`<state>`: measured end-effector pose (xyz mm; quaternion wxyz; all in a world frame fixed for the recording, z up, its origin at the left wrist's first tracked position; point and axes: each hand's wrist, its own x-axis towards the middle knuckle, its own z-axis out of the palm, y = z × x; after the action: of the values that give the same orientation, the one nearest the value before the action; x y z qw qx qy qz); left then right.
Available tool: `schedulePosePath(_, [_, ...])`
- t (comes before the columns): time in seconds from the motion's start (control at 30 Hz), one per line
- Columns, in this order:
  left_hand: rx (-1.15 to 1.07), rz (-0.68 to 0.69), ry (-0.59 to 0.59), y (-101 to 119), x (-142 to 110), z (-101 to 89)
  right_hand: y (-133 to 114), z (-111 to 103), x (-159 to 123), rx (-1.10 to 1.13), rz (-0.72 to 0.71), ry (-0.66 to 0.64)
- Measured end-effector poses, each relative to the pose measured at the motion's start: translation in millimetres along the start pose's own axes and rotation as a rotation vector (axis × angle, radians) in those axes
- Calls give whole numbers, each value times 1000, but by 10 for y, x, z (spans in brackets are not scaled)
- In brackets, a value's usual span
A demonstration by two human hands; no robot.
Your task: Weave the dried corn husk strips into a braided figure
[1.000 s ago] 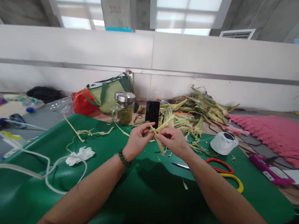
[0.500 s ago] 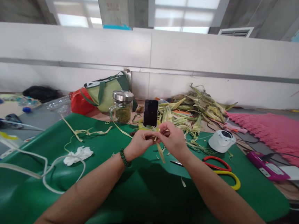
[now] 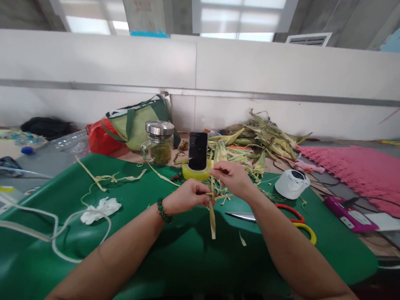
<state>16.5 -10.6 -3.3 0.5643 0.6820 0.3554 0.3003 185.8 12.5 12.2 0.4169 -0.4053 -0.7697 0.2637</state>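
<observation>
My left hand [image 3: 190, 198], with a green bead bracelet [image 3: 164, 211] at the wrist, is closed in a pinch on pale corn husk strips [image 3: 212, 221]. The strips cross at the fingertips; one hangs down and another points right. Slightly higher and to the right, my right hand [image 3: 234, 177] is closed, thumb and finger pinched at the upper end of a husk strip. Behind the hands a black phone [image 3: 197, 150] stands upright on a yellow round base [image 3: 195, 173]. Scissors [image 3: 243, 216] with red and yellow handles lie partly under my right forearm.
Dried corn husks [image 3: 264, 137] are heaped at the back. A lidded glass jar [image 3: 158, 148] and a green bag [image 3: 132, 125] stand back left. White tissue [image 3: 100, 210] and a pale cable [image 3: 55, 237] lie on the green mat [image 3: 176, 264]. A white tape roll [image 3: 291, 183] sits right.
My hands have moved apart: the left is lower, the right a little higher and to the right. The crossed husk strips now show between them. The whole view has shifted slightly.
</observation>
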Motion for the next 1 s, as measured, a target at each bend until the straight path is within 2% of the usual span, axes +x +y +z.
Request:
schedulePosePath(0.1, [13, -76, -130, 5, -10, -33, 12, 9, 9, 96, 71, -50])
schedulePosePath(0.2, [-12, -112, -170, 40, -35, -64, 33, 0, 22, 103, 68, 20])
schedulePosePath(0.3, [-60, -131, -206, 80, -60, -66, 48, 5, 24, 47, -4, 49])
schedulePosePath(0.4, [-123, -160, -218, 93, -69, -43, 29, 47, -1, -80, -148, 85])
schedulePosePath(0.5, [-138, -195, -172, 71, -60, -20, -8, 110, -41, -176, -271, 163])
schedulePosePath(0.6, [-77, -217, -141, 42, -49, -12, -30, 157, -64, -181, -382, 248])
schedulePosePath(0.73, [-80, -225, -106, 24, -35, -16, -47, 138, -71, -213, -452, 368])
schedulePosePath(0.8, [-118, -214, -30, 16, -16, -24, -72, 86, -94, -234, -474, 475])
schedulePosePath(0.87, [-187, -183, 99, 6, 11, -39, -109, 26, -136, -251, -521, 577])
schedulePosePath(0.93, [-263, -132, 225, 5, 36, -63, -145, -8, -179, -288, -561, 547])
schedulePosePath(1.0, [-337, -68, 304, 18, 50, -86, -160, 7, -193, -349, -471, 376])
